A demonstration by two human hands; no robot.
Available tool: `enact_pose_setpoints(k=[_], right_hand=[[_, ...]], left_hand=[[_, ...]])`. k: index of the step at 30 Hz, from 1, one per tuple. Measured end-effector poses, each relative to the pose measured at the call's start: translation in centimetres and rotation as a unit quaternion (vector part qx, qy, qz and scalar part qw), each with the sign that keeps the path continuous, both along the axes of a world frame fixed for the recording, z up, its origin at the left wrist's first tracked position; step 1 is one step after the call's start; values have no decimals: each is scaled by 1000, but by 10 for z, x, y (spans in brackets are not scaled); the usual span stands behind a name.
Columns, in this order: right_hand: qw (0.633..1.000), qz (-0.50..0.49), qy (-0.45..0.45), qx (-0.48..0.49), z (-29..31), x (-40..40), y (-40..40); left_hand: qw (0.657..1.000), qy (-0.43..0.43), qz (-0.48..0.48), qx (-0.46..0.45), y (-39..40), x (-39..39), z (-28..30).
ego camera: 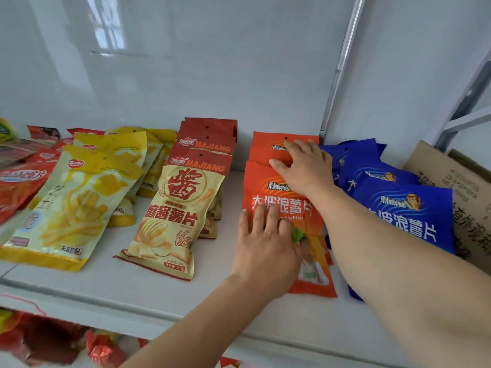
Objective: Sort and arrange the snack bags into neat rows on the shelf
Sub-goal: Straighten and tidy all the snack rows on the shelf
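Orange snack bags (265, 181) lie in an overlapping row on the white shelf (159, 296). My left hand (265, 243) rests flat on the front orange bag, fingers spread. My right hand (305, 168) presses flat on the orange bags further back, near their top edges. Left of them lies a row of red-and-cream MAJIANG bags (183, 197), then yellow bags (77, 203), then red bags (18, 179) at the far left. Blue bags (403, 208) lie overlapping to the right, partly hidden by my right forearm.
A cardboard box (457, 181) stands at the shelf's right end behind the blue bags. A metal upright (337, 75) rises behind the orange row. Red wrapped packs (53, 341) sit on the lower shelf. A glossy white wall backs the shelf.
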State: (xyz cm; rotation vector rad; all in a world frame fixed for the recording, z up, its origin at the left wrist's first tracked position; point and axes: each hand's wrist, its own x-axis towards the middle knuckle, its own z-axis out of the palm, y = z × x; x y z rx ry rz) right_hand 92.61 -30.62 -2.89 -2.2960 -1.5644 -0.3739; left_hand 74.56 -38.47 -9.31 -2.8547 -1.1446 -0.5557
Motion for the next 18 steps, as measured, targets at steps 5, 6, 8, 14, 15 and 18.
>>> enact_pose_setpoints(k=[5,6,8,14,15,18], right_hand=[[999,36,-1,-37,-9,10,25],[998,37,0,-42,-10,12,28],[998,38,7,-54,-11,14,34],[997,38,25,-58,-13,12,44],[997,38,27,-58,-13,11,45],[998,34,24,-53,-14,12,48]], left_hand=[[999,36,28,-29,-1,6,4],[998,42,29,-27,1,5,3],[998,54,29,-34,8,3,4],[994,97,29,-52,18,3,8],[993,97,29,-58,18,2,8],[995,79,25,-61,21,3,6]])
